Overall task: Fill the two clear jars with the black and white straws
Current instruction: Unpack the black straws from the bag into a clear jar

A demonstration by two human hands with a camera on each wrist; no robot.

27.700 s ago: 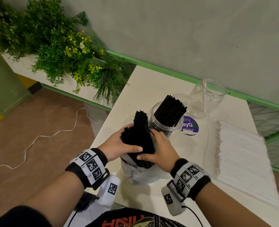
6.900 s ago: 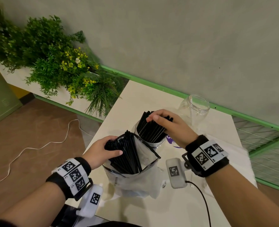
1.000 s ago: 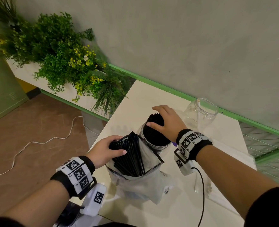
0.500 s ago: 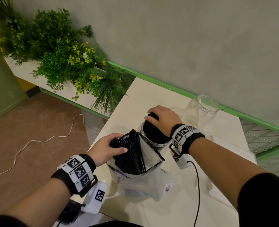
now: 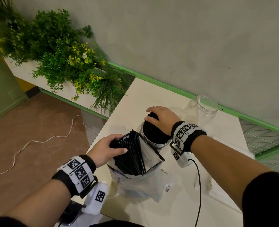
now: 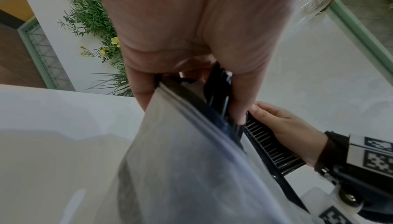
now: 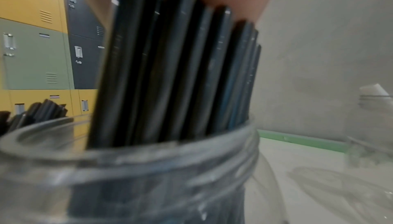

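- Just behind the plastic bag (image 5: 140,182), the near clear jar (image 5: 153,141) is packed with upright black straws (image 5: 153,128), pressed down by the flattened right hand (image 5: 161,118).
- Inside the bag, more thin, rigid black straws are gripped by the left hand (image 5: 106,149), long axis near vertical.
- Farther behind the bag, the second jar (image 5: 201,110) stands empty; white straws are not clearly seen.

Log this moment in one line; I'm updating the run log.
left hand: grips bag straws | right hand: presses jar straws | second jar: empty
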